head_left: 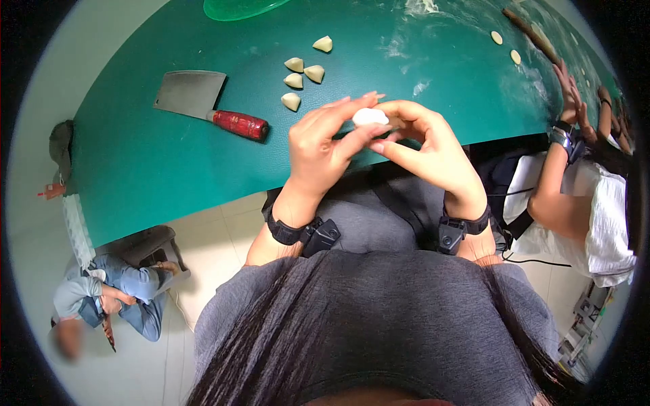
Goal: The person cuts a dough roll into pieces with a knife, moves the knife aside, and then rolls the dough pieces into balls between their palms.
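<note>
Between my two hands, near the table's front edge, is a small white lump of dough (370,118). My left hand (319,145) pinches it from the left, with the thumb below and the fingers above. From the other side my right hand (430,143) holds it with curled fingers and thumb; part of the lump is hidden by the fingers. Just beyond my left hand, several cut dough pieces (314,74) lie loosely grouped. A cleaver (191,93) with a red handle rests flat to the left of them.
The green tabletop (203,169) has flour smears at the back right. A green bowl rim (244,8) shows at the far edge. To the right are flat dough discs (515,57), a rolling pin (531,35) and a co-worker's hands (569,95). Another person (112,298) sits at lower left.
</note>
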A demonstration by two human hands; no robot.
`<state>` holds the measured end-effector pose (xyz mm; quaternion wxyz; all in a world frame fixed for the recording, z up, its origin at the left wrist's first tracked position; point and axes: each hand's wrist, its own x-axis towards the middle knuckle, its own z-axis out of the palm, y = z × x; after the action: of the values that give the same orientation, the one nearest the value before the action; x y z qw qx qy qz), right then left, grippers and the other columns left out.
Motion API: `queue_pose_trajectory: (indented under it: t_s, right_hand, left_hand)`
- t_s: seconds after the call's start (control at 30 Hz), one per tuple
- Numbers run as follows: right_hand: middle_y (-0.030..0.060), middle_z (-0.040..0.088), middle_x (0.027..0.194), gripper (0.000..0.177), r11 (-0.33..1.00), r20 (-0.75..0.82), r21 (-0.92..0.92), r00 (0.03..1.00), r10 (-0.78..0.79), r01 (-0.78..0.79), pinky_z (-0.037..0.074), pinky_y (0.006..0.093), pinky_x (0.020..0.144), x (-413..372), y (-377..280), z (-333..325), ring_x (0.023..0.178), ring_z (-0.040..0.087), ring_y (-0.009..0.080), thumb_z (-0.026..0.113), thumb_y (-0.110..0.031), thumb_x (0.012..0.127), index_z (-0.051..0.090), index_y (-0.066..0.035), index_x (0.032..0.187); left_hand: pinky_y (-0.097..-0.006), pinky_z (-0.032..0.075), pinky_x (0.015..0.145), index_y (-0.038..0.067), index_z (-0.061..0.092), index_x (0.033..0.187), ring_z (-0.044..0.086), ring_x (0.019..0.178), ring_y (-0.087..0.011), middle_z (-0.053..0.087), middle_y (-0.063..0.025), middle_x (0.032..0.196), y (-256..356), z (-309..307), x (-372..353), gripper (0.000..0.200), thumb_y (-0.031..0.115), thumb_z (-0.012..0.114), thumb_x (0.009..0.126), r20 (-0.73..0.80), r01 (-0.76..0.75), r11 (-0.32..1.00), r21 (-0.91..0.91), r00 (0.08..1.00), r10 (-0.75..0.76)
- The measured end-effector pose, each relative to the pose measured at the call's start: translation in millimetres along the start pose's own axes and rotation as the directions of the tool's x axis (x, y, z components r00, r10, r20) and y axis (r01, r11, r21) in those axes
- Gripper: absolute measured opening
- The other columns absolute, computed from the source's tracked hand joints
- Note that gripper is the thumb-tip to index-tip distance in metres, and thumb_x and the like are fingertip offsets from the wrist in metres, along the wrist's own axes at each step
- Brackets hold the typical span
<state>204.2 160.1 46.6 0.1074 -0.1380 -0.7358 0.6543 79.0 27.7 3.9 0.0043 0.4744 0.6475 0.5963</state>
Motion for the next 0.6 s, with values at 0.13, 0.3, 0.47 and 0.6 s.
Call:
queue_pose_trajectory:
  t_s: [0.13,0.3,0.47,0.6]
  right_hand:
    - [0.0093,0.066,0.123,0.051,0.999,-0.001,0.01,0.999,0.046,-0.046,0.049,0.0275,0.086,-1,11,-7,0.114,0.062,0.015,0.073,-0.01,0.087,0.054,-0.002,0.133]
    - [0.0135,0.052,0.14,0.063,0.631,0.083,0.771,0.996,0.036,-0.087,0.038,0.0354,0.109,0,9,11,0.132,0.049,0.02,0.046,-0.043,0.102,0.037,0.0,0.147]
    - [0.0222,0.027,0.158,0.088,0.279,-0.075,0.959,0.992,0.102,0.044,0.018,0.0444,0.122,18,-12,0,0.147,0.026,0.0314,0.023,-0.063,0.1,0.023,0.01,0.15]
    - [0.0251,0.023,0.159,0.081,0.552,-0.29,0.789,0.956,-0.05,0.269,0.012,0.0465,0.123,33,-2,6,0.15,0.018,0.0354,0.017,-0.057,0.102,0.025,0.007,0.151]
  left_hand:
    - [-0.0364,0.055,0.092,0.001,0.072,0.112,0.073,0.095,-0.0239,0.075,-0.011,0.105,4,4,3,0.03,0.009,0.075,0.083,-0.103,0.098,0.993,-0.065,0.989,-0.104]
    - [-0.0423,0.047,0.102,0.001,0.061,0.131,0.065,0.117,-0.0272,0.066,-0.0152,0.126,1,15,7,0.045,0.005,0.07,0.086,-0.107,0.005,0.995,-0.1,0.994,-0.015]
    - [-0.0518,0.022,0.118,0.004,0.045,0.146,0.039,0.142,-0.0329,0.042,-0.0201,0.151,12,28,-1,0.058,0.026,0.058,0.094,0.274,-0.168,0.985,-0.032,0.946,0.171]
    - [-0.0525,0.014,0.12,0.0,0.005,0.157,0.011,0.151,-0.0392,0.007,-0.0234,0.164,21,39,-1,0.084,0.041,0.049,0.099,0.346,-0.097,0.979,-0.178,0.925,0.155]
